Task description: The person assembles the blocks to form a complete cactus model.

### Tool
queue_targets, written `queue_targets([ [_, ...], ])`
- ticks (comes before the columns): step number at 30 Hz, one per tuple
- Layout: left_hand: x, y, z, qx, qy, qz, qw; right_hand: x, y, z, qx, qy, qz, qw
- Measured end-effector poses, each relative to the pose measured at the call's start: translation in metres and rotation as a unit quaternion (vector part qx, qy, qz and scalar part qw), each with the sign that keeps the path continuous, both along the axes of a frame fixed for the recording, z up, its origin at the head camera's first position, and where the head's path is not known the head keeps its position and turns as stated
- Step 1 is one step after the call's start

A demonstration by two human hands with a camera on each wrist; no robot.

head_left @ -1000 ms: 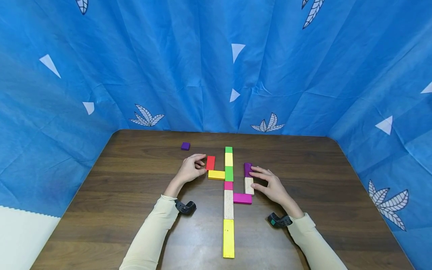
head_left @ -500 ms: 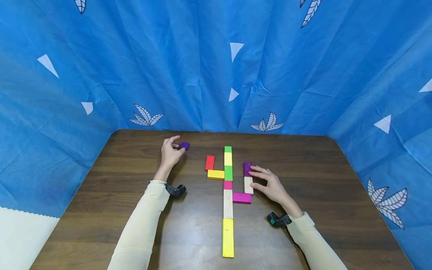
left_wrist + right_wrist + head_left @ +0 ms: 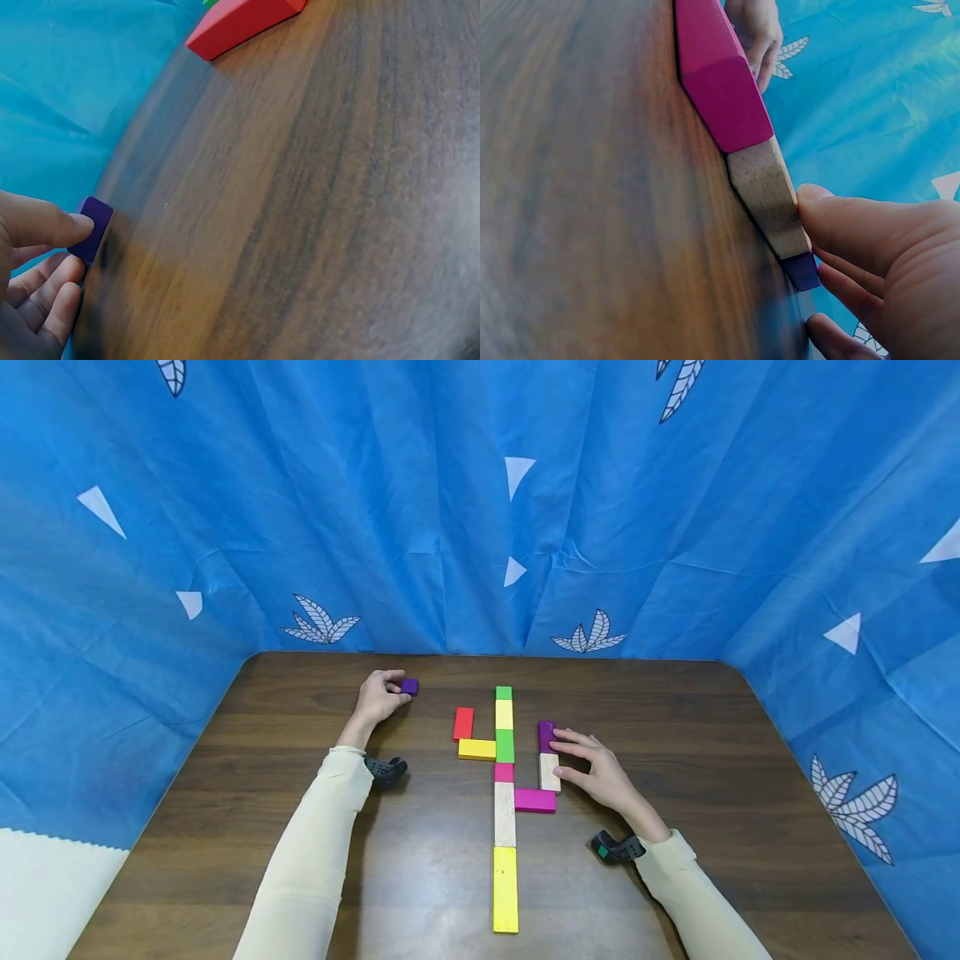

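Note:
At the back left of the table my left hand pinches a small dark-purple block between thumb and fingers. In the left wrist view the thumb lies on the face of that purple block. My right hand rests against two blocks in a line. Its thumb touches a plain wooden block, and its fingertips reach a purple block just beyond. A magenta block lies crosswise at the near end of the wooden one, as the right wrist view also shows.
A long column of blocks runs down the middle, from a green block to a long yellow block. Left of it lie a short yellow block and a red block. A blue curtain hangs behind the table.
My left hand has left the red block, moved back and left to the small purple block, and taken it between thumb and fingers. My right hand has stayed in place.

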State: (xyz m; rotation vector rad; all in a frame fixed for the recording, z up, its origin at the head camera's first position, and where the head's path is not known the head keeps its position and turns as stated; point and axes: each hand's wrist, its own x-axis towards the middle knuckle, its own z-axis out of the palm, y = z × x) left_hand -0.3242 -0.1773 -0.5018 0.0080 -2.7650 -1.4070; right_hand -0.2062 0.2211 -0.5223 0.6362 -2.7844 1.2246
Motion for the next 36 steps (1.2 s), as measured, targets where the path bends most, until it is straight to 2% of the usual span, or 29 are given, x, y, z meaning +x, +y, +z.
queue_targets([
  [9,0.002,-0.001,-0.005,0.018,0.01,0.009,0.9997,0.001,0.0,0.003,0.002,-0.017,-0.002,0.9999],
  [13,0.002,-0.001,-0.007,0.011,0.018,0.017,0.9996,0.0,0.001,0.003,0.002,-0.021,-0.001,0.9998],
  [21,0.001,0.003,-0.003,0.007,0.026,0.01,0.9996,0.0,0.001,0.005,0.0,-0.018,-0.001,0.9998],
  [29,0.002,0.028,0.0,0.036,0.032,-0.004,0.9988,-0.001,0.002,0.005,0.001,-0.02,0.0,0.9998],
  [36,0.005,0.051,0.0,0.047,0.03,-0.028,0.9981,-0.002,0.001,0.007,-0.003,-0.021,0.002,0.9998],
])
